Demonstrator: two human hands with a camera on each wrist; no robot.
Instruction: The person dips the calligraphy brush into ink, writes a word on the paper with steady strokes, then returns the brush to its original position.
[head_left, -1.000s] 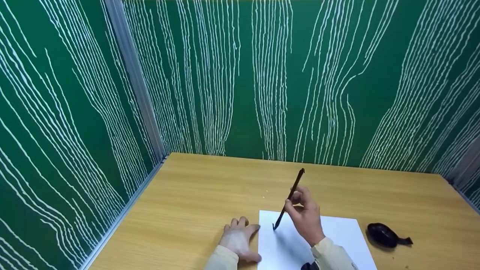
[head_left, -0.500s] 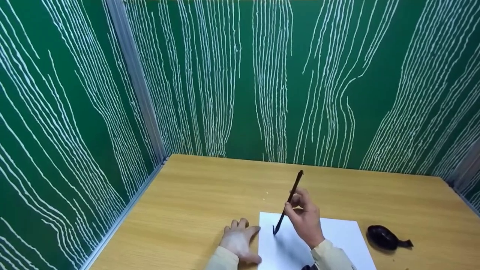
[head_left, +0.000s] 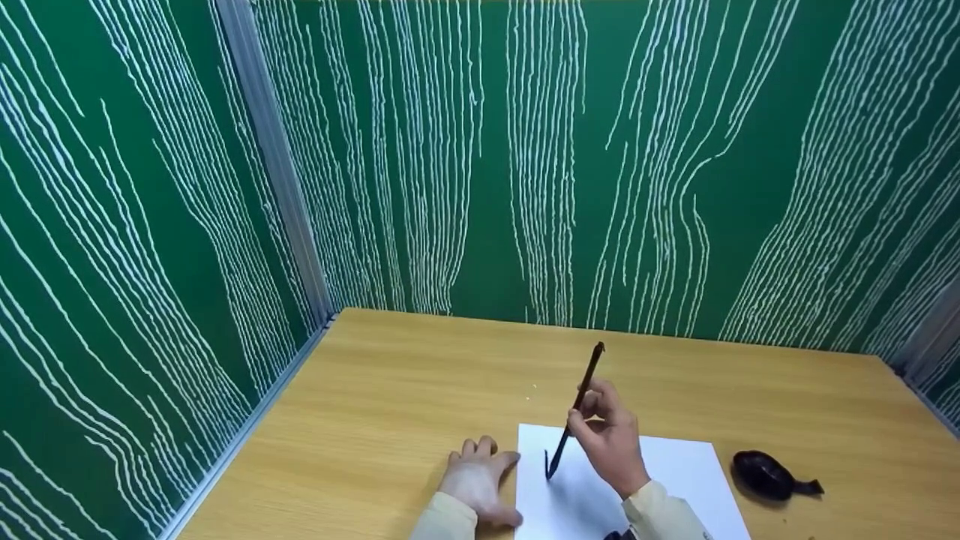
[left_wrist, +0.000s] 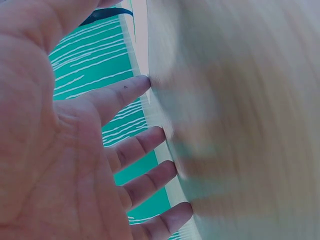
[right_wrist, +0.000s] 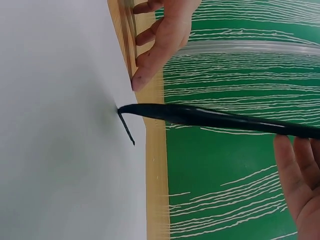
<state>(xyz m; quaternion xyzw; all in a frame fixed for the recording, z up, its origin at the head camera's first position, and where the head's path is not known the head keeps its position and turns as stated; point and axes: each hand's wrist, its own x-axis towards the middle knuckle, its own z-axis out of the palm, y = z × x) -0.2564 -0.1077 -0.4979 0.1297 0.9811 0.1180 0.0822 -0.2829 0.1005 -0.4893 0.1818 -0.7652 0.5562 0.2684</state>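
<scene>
My right hand [head_left: 611,442] pinches a dark writing brush [head_left: 583,394] partway along its handle, tilted with its top leaning away to the right. The brush tip [right_wrist: 125,108] meets the white sheet of paper [head_left: 667,480], at the lower end of a short black stroke [right_wrist: 127,130]. My left hand [head_left: 478,480] lies to the left of the sheet, fingers spread on the table, with thumb and index fingertip at the paper's left edge. In the left wrist view its fingertips [left_wrist: 170,170] rest on the wooden surface.
A black spoon-shaped ink dish [head_left: 765,474] with a short handle stands on the wooden table [head_left: 405,375], right of the paper. Green walls [head_left: 487,292] with white wavy lines enclose the back and sides. A grey metal post [head_left: 277,150] marks the left corner.
The brush tip has moved down the sheet toward me, and the black stroke behind it has grown longer. My right hand shifted slightly with it; the left hand stays in place.
</scene>
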